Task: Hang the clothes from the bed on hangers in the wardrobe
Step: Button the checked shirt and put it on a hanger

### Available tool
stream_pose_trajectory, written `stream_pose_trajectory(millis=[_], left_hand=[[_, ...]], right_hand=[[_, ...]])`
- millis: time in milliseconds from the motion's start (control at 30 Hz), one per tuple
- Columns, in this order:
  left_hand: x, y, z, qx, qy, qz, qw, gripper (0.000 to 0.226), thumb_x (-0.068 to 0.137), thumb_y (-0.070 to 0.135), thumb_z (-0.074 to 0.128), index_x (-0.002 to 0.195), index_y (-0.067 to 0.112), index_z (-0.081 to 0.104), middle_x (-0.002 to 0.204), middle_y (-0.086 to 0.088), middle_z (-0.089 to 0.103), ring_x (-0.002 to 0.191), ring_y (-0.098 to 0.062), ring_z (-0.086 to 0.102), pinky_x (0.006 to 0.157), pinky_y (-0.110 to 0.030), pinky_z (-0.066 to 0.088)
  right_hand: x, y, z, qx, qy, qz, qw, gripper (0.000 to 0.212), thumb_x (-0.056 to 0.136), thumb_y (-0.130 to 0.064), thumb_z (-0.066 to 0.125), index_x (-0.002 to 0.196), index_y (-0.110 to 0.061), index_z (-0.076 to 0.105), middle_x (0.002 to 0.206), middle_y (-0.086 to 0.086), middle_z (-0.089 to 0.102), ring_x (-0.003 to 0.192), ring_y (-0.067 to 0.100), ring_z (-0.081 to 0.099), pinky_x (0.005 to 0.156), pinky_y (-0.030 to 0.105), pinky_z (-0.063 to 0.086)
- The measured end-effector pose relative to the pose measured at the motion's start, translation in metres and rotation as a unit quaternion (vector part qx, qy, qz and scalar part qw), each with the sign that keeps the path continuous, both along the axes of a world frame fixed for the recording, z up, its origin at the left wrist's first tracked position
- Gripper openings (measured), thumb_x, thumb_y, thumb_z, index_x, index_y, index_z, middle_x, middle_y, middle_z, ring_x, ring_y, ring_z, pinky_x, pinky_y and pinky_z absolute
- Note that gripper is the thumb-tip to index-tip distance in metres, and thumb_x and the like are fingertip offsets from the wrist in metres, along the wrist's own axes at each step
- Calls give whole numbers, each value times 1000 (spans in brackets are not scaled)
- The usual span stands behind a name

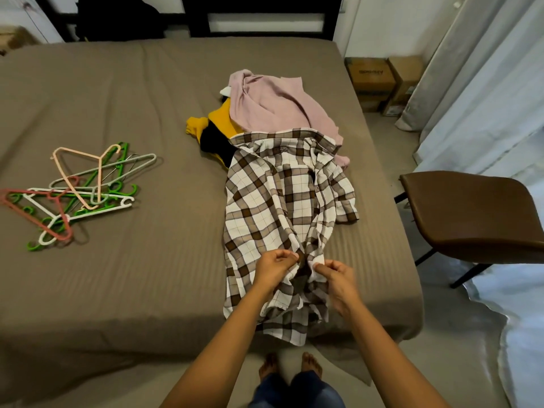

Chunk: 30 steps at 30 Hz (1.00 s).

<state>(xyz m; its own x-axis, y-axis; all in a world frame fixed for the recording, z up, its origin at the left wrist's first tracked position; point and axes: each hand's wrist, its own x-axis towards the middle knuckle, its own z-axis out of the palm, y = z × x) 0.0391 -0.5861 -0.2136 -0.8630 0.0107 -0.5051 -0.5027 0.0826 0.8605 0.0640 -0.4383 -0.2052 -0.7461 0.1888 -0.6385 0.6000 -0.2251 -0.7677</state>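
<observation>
Brown-and-white plaid button-front shirt (276,201) lies spread on the grey-brown bed (147,113), close to its right side. Its long axis runs straight away from the person: the hem hangs over the near edge and the collar lies at the far end, resting on a crumpled pale pink garment (273,107). A mustard-yellow garment (219,119) and a black one (215,142) show from under that heap.

Both hands work low on the shirt's open front, one on each side of the gap. The left hand (275,267) has its fingers curled, and its grip pinches the left front edge. The right hand (335,275) pinches a white fold of the right front edge between thumb and fingertips. The two grips are near each other but apart.

A loose pile of plastic hangers (76,192) in green, white, pink, peach and grey lies on the bed well to the left of the shirt, so the left hand is the nearer one to reach it, probably sideways across the mattress. The wardrobe is not in view.

Two cardboard boxes (382,81) stand on the floor beyond the bed's far right corner. They look closed, so their contents cannot be told. A brown padded chair (477,213) stands just right of the bed.
</observation>
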Motion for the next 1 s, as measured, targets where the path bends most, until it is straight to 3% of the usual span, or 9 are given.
stream_pose_trajectory(millis=[67, 167, 333, 433, 533, 700, 800, 933, 1000], left_hand=[[2, 1, 0, 0, 1, 0, 1000, 12, 88, 17, 64, 88, 8, 72, 92, -7, 72, 89, -17, 67, 79, -25, 52], [5, 2, 2, -3, 5, 6, 1000, 13, 89, 16, 62, 90, 10, 73, 91, -5, 72, 87, -15, 66, 75, -22, 52], [0, 0, 10, 29, 4, 26, 999, 10, 88, 16, 64, 88, 11, 73, 88, -5, 72, 86, -16, 67, 75, -21, 52], [-6, 0, 22, 55, 3, 35, 998, 8, 88, 14, 64, 88, 10, 71, 85, -3, 71, 82, -11, 66, 69, -15, 52], [-14, 1, 36, 73, 20, 35, 997, 8, 87, 12, 64, 86, 8, 71, 84, -5, 71, 81, -12, 66, 70, -16, 52], [-24, -3, 58, 58, 50, 61, 995, 12, 86, 14, 65, 74, 14, 69, 74, -2, 68, 74, -13, 63, 68, -22, 49], [-27, -7, 65, 48, 55, 72, 995, 14, 87, 14, 64, 73, 16, 68, 74, -1, 68, 73, -12, 63, 69, -20, 49], [-27, -11, 72, 41, 41, 54, 997, 15, 90, 16, 61, 77, 18, 67, 82, 0, 69, 82, -14, 62, 80, -28, 49], [-27, -10, 75, 44, 30, 45, 998, 13, 90, 15, 60, 80, 16, 68, 86, -4, 69, 85, -16, 62, 83, -31, 50]], right_hand=[[-1, -3, 1, -52, -7, -8, 999, 18, 84, 10, 56, 98, 0, 61, 83, 16, 68, 69, 23, 66, 66, 34, 57], [0, -6, 3, -74, -16, -2, 997, 16, 88, 7, 51, 94, 0, 65, 80, 15, 70, 66, 23, 68, 62, 36, 59], [-6, -11, 10, -41, 31, -8, 999, 9, 84, -2, 64, 92, 2, 68, 93, 22, 70, 87, 32, 67, 81, 43, 56], [-12, -15, 24, -32, 61, 16, 997, 9, 82, -1, 67, 91, 0, 69, 83, 15, 72, 74, 22, 69, 64, 29, 57], [-21, -17, 39, -32, 85, 22, 996, 11, 81, 0, 68, 91, -1, 69, 81, 11, 73, 72, 18, 68, 60, 26, 54], [-32, -16, 57, -67, 67, 25, 995, 16, 84, 1, 62, 100, -2, 65, 83, 12, 70, 68, 20, 66, 55, 31, 55], [-38, -15, 65, -119, 48, -11, 992, 14, 87, 3, 57, 100, -2, 61, 85, 12, 66, 74, 23, 62, 68, 44, 56], [-44, -14, 76, -47, 59, -11, 997, 12, 95, -6, 51, 84, -7, 56, 89, 14, 58, 75, 23, 58, 54, 32, 57], [-47, -14, 82, -29, 60, 9, 998, 12, 95, -7, 51, 84, -5, 55, 90, 16, 59, 74, 27, 61, 54, 36, 58]])
